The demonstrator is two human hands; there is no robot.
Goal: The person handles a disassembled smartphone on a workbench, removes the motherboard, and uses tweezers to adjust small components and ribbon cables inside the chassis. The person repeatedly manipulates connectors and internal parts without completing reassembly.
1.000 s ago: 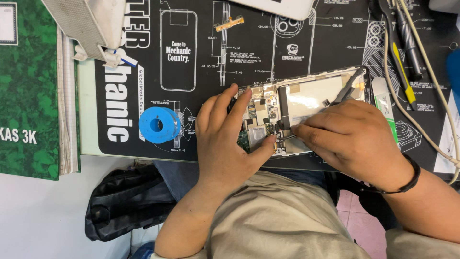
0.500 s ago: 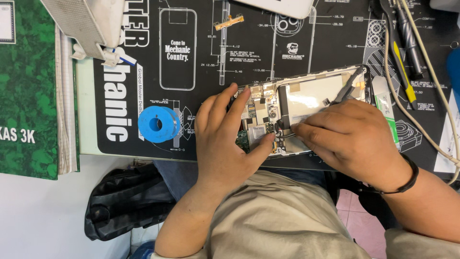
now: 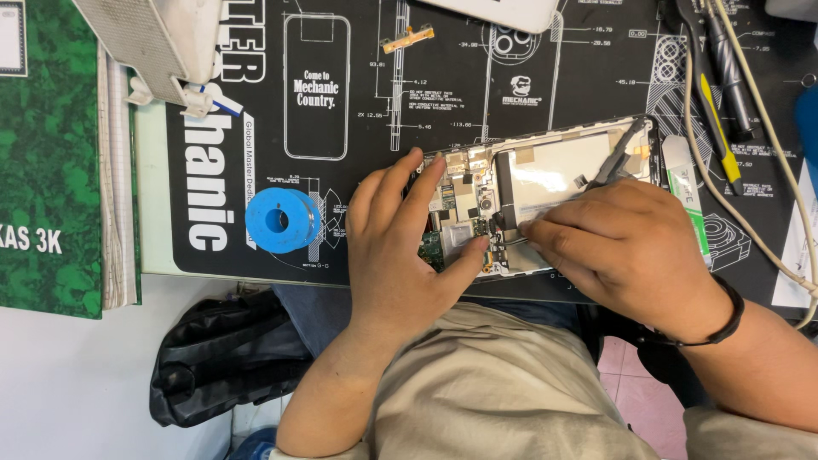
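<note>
Opened phone (image 3: 545, 183) lies flat on the black work mat (image 3: 358, 247). Left hand (image 3: 400, 247) presses its circuit-board end, thumb on the board. Right hand (image 3: 630, 247) holds tweezers (image 3: 618, 162) over it. Blue spool (image 3: 281, 220) sits at nine o'clock of the left hand, apart.

A black printed work mat (image 3: 358, 51) covers the white tabletop (image 3: 51, 375), which runs on well out past the left hand. Pink floor tiles (image 3: 626, 375) show below the right wrist. The light is bright and even.
</note>
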